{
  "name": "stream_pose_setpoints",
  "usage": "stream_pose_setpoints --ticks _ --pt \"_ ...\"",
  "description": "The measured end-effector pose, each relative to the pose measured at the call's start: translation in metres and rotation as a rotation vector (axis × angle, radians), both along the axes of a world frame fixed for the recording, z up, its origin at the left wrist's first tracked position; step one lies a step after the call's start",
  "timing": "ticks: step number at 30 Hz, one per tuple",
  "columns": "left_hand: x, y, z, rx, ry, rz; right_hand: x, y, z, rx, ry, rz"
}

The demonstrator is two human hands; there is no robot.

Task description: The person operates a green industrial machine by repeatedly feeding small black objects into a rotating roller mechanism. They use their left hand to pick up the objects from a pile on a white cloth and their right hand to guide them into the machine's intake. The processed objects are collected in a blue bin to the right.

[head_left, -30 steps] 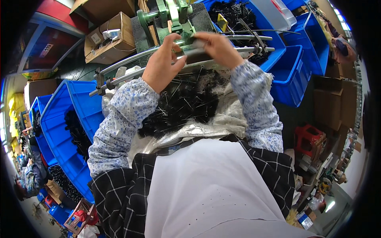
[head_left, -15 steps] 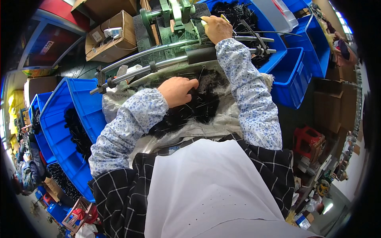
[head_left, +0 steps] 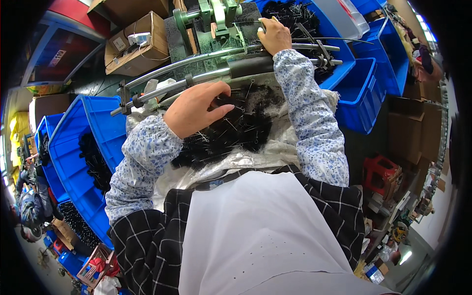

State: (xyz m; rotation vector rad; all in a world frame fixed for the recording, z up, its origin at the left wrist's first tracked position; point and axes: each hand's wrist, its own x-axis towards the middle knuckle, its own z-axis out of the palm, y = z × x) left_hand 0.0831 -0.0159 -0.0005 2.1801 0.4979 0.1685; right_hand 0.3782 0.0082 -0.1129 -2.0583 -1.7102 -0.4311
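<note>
A pile of small black wire brushes with thin metal stems lies on a pale cloth in front of me. Over its left side hovers my left hand, thumb and index finger apart and the other fingers curled under, partly hidden. No brush shows between its fingertips. My right hand, with yellow coverings on its fingertips, is closed at the right end of a small black wire brush. That brush lies level beside the green metal machine. The exact grip is hard to make out.
Two curved metal rails run between me and the machine. A blue bin with black brushes stands left, another blue bin at the far right. An open cardboard box sits far left. Another person shows at the left edge.
My left hand has moved left and slightly away from me, its thumb and index finger spreading. My right hand has shifted slightly right, and more of the brush at the machine shows.
</note>
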Motion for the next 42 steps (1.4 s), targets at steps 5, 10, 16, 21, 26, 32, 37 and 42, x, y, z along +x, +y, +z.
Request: stream_pose_setpoints --ticks 5,10,16,21,26,32,37,42 --pt "-0.003 -0.001 0.01 -0.024 -0.004 0.03 -0.051 0.012 0.014 -0.096 0.077 -0.006" --pt "-0.001 0.0 0.01 -0.022 -0.053 0.05 -0.087 0.022 0.013 -0.07 0.019 -0.026" --pt "-0.007 0.012 0.01 0.014 -0.09 0.087 -0.052 0.011 0.019 -0.142 -0.035 -0.056" --pt "-0.01 0.014 0.007 0.013 -0.042 0.112 0.011 0.009 0.006 -0.192 0.112 -0.004" --pt "0.013 0.013 0.001 -0.009 -0.061 0.036 0.051 0.024 0.003 -0.278 -0.018 0.108" --pt "0.026 0.013 -0.007 0.009 -0.105 0.082 0.042 -0.018 0.077 0.113 -0.102 -0.188" --pt "0.04 0.012 -0.019 0.03 -0.275 0.236 -0.04 -0.079 0.091 -0.451 0.714 0.479" --pt "0.04 0.01 -0.022 0.005 -0.241 0.383 -0.062 -0.074 0.073 -0.289 0.731 0.305"
